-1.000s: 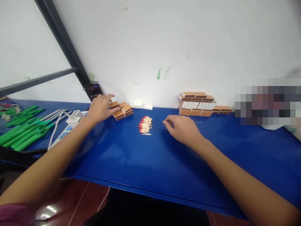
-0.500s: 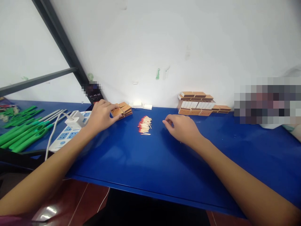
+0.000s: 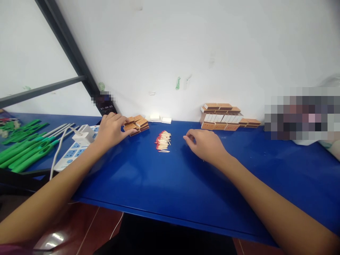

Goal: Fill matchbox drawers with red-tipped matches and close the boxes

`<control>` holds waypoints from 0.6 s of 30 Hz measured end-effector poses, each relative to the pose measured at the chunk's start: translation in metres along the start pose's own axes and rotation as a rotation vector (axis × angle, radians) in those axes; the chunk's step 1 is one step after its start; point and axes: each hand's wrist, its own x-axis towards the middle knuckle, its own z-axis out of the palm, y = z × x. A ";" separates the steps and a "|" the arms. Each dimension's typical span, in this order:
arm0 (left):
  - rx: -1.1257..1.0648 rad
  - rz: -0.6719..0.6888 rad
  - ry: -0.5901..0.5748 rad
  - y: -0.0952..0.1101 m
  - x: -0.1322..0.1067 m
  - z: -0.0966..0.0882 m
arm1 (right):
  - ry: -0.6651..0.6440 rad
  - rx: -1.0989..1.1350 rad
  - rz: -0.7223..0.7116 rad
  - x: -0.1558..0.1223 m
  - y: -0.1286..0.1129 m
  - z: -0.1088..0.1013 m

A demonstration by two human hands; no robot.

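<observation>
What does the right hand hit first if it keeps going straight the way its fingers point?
Probably the small pile of red-tipped wooden matches. The right hand rests on the blue table top with fingers curled, pointing left toward the pile; bare table lies between them. Depth is hard to judge.

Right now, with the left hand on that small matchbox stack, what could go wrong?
The left hand grips a box in the loose matchbox stack; pulling it could topple the others. The match pile lies unboxed between both hands; the right hand, resting close by, might scatter it.
</observation>
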 end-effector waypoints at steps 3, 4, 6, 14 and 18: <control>0.034 -0.118 -0.029 0.006 -0.007 -0.005 | -0.003 -0.003 -0.001 0.000 -0.001 -0.001; 0.037 -0.162 -0.059 0.008 -0.008 -0.005 | 0.000 -0.003 -0.004 -0.001 -0.001 0.000; 0.029 -0.213 -0.115 0.010 -0.009 -0.005 | 0.006 -0.003 -0.011 -0.001 0.000 0.000; -0.002 -0.156 -0.126 0.011 0.000 0.003 | 0.000 0.004 -0.002 0.000 -0.001 0.001; 0.022 -0.154 -0.138 0.015 0.003 0.002 | -0.001 -0.002 -0.007 -0.001 -0.001 0.000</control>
